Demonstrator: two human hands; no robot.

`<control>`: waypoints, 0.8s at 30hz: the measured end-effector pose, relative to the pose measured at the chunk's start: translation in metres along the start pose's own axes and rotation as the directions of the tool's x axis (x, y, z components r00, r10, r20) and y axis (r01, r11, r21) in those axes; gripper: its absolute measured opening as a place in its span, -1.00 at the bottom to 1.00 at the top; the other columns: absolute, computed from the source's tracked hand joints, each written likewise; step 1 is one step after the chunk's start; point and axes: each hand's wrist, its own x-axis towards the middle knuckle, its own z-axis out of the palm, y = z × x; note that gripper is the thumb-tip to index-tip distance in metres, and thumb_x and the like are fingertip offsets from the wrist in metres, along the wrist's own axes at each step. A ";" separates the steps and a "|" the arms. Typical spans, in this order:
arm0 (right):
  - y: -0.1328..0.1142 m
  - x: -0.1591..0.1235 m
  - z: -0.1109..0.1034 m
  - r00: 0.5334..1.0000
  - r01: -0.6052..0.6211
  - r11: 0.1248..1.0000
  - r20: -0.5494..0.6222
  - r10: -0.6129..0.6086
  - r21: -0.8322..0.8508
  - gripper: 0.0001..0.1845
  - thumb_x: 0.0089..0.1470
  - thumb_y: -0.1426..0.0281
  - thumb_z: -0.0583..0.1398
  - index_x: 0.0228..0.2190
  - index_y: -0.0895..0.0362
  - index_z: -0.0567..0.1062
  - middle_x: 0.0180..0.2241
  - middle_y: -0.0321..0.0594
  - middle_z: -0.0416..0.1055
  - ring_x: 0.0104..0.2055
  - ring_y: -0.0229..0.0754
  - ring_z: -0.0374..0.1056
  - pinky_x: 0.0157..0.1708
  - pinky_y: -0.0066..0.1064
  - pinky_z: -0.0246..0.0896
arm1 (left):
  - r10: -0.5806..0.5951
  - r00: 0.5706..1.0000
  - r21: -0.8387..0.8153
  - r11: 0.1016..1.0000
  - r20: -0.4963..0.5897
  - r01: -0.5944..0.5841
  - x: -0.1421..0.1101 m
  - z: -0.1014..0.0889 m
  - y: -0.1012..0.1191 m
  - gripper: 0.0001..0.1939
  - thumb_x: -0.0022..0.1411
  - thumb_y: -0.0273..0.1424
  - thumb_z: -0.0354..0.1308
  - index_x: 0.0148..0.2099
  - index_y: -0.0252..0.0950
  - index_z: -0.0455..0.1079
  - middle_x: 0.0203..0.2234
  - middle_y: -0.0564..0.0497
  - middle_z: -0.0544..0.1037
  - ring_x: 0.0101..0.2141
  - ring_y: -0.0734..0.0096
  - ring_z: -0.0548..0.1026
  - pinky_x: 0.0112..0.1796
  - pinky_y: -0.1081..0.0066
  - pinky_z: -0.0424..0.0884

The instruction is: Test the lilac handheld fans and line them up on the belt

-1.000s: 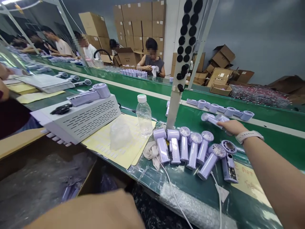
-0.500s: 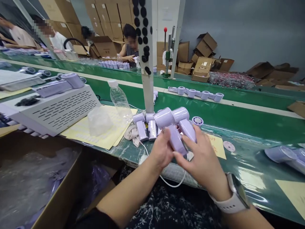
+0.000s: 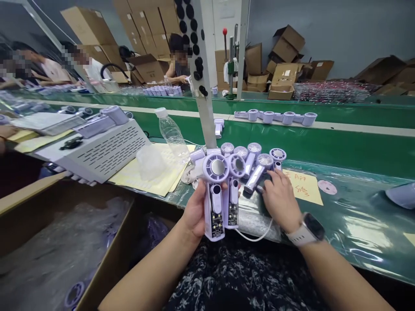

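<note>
My left hand (image 3: 195, 211) is closed around two lilac handheld fans held upright side by side. The nearer fan (image 3: 215, 203) and the second fan (image 3: 232, 203) show round silver-centred heads and bare circuit boards in their handles. My right hand (image 3: 281, 199), with a watch on its wrist, rests low over the bench, fingers bent inward; what is under them is hidden. A white cable (image 3: 256, 240) runs toward its underside. Close to its fingertips stands a fan with a ringed head (image 3: 278, 154). More fans (image 3: 256, 175) lie just to its left.
A clear plastic bottle (image 3: 171, 131) and a vented grey box (image 3: 106, 151) stand to the left. A yellow note (image 3: 306, 188) lies at right. Behind is a green conveyor (image 3: 292, 140) with a row of fans on its pale strip (image 3: 350, 129). A carton (image 3: 106, 242) with plastic bags is below left.
The two fans have turned, so their circuit boards now face me, and they are in my left hand alone. My right hand has left them and moved right, down to the bench.
</note>
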 end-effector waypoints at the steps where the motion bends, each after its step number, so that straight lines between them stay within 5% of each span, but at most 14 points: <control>1: -0.003 -0.009 -0.005 0.999 -0.003 0.999 0.033 0.001 0.047 -0.83 0.24 0.53 0.10 -0.36 0.17 0.47 -0.08 0.22 0.56 0.09 0.23 0.45 0.09 0.09 0.34 | 0.032 0.999 0.017 0.999 -0.024 -0.031 -0.002 -0.002 0.002 -0.45 0.00 0.06 0.45 -0.19 -0.32 0.63 -0.18 -0.16 0.72 0.03 -0.05 0.62 0.13 0.11 0.48; 3: -0.012 -0.026 -0.016 0.986 -0.042 0.967 0.164 0.001 0.250 -0.82 0.35 0.39 0.05 -0.26 0.11 0.44 -0.36 -0.07 0.57 -0.29 -0.01 0.53 -0.28 -0.20 0.48 | 0.120 0.990 0.065 0.991 -0.075 -0.115 -0.003 -0.004 0.007 -0.43 0.01 0.04 0.46 -0.11 -0.30 0.62 -0.11 -0.15 0.71 0.07 -0.02 0.60 0.13 0.15 0.48; 6: -0.031 -0.044 -0.025 0.929 -0.183 0.810 0.368 -0.042 0.556 -0.75 0.35 0.24 0.09 -0.03 0.06 0.43 -0.56 -0.36 0.41 -0.55 -0.17 0.36 -0.55 -0.40 0.27 | 0.266 0.960 0.102 0.961 -0.089 -0.257 0.003 0.004 0.010 -0.39 -0.05 0.16 0.43 -0.19 -0.26 0.61 -0.10 -0.13 0.69 0.15 -0.10 0.52 0.14 0.10 0.46; 10: -0.057 -0.048 -0.022 0.913 -0.223 0.710 0.398 -0.088 0.668 -0.77 0.24 0.19 0.20 -0.32 0.06 0.55 -0.65 -0.37 0.33 -0.62 -0.22 0.24 -0.60 -0.41 0.08 | 0.417 0.904 0.087 0.908 -0.088 -0.410 0.016 0.022 0.007 -0.31 -0.11 0.35 0.29 -0.43 -0.23 0.49 -0.21 -0.11 0.68 0.14 -0.20 0.51 0.05 0.04 0.51; 13: -0.071 -0.049 -0.014 0.921 -0.211 0.636 0.368 -0.124 0.743 -0.60 0.30 0.18 0.16 -0.54 0.07 0.42 -0.67 -0.36 0.30 -0.61 -0.25 0.23 -0.55 -0.41 0.11 | 0.413 0.908 0.099 0.909 -0.067 -0.406 0.020 0.030 0.004 -0.28 -0.06 0.40 0.20 -0.46 -0.23 0.45 -0.21 -0.12 0.67 0.08 -0.17 0.55 -0.02 0.05 0.54; 20: -0.083 -0.064 0.012 0.933 -0.350 0.417 0.354 0.072 0.839 -0.50 0.32 -0.07 0.12 -0.42 0.08 0.40 -0.72 -0.49 0.12 -0.69 -0.32 0.03 -0.68 -0.49 -0.07 | 0.536 0.836 0.166 0.841 -0.115 -0.516 0.023 0.024 -0.009 -0.27 -0.19 0.39 0.27 -0.46 -0.23 0.45 -0.26 -0.07 0.67 -0.06 -0.04 0.61 -0.10 0.15 0.55; 24: -0.080 -0.059 0.007 0.946 -0.263 0.510 0.322 -0.029 0.819 -0.53 0.36 0.01 0.12 -0.44 0.08 0.44 -0.57 -0.32 0.36 -0.52 -0.23 0.29 -0.49 -0.45 0.23 | 0.568 0.808 0.167 0.821 -0.154 -0.546 0.020 0.025 -0.014 -0.25 -0.26 0.42 0.28 -0.49 -0.23 0.43 -0.26 -0.08 0.67 -0.08 -0.06 0.61 -0.08 0.09 0.54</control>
